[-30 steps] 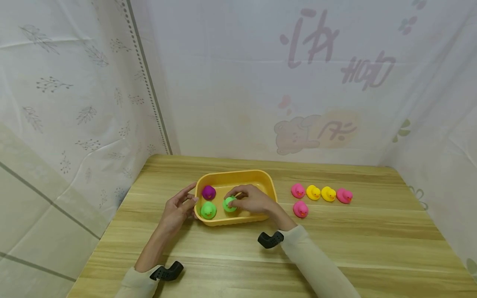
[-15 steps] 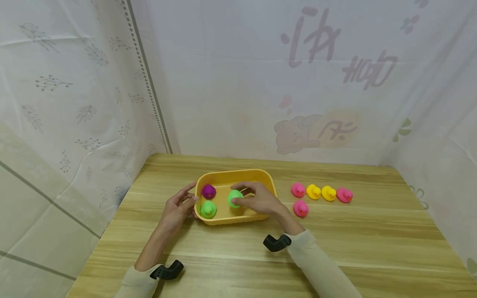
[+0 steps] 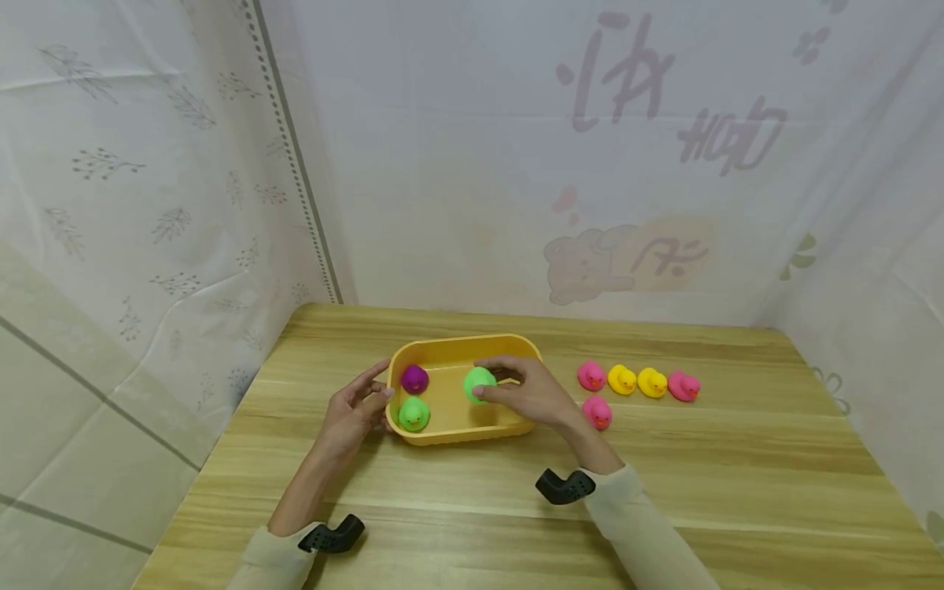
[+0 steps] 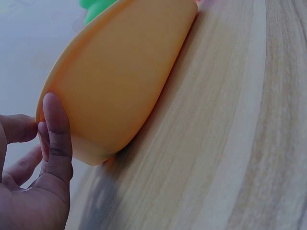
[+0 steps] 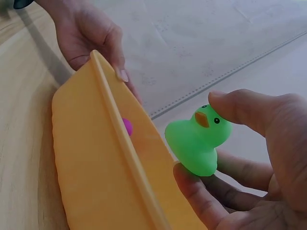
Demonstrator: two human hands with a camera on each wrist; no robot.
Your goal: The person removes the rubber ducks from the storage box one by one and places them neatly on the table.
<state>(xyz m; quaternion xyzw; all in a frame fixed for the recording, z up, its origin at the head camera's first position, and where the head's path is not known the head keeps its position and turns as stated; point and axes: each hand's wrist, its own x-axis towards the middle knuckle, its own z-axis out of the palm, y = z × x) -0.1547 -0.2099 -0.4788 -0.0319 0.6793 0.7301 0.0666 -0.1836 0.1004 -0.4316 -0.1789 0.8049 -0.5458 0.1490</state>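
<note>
My right hand pinches a green rubber duck between thumb and fingers, over the right half of a yellow plastic tray. The right wrist view shows this duck tilted, with the thumb on its head and fingertips beneath. At the tray's left end, my left hand holds the rim between thumb and fingers. Inside, at the left, a purple duck sits behind another green duck. The left wrist view shows fingers of my left hand against the tray's outer wall.
Right of the tray, a row on the wooden table has a pink duck, a yellow duck, another yellow duck and a pink duck. One more pink duck sits in front. Patterned curtains surround the table.
My right hand has lifted the green duck from the tray floor and moved it to the right. My left hand has stayed at the tray's left end.
</note>
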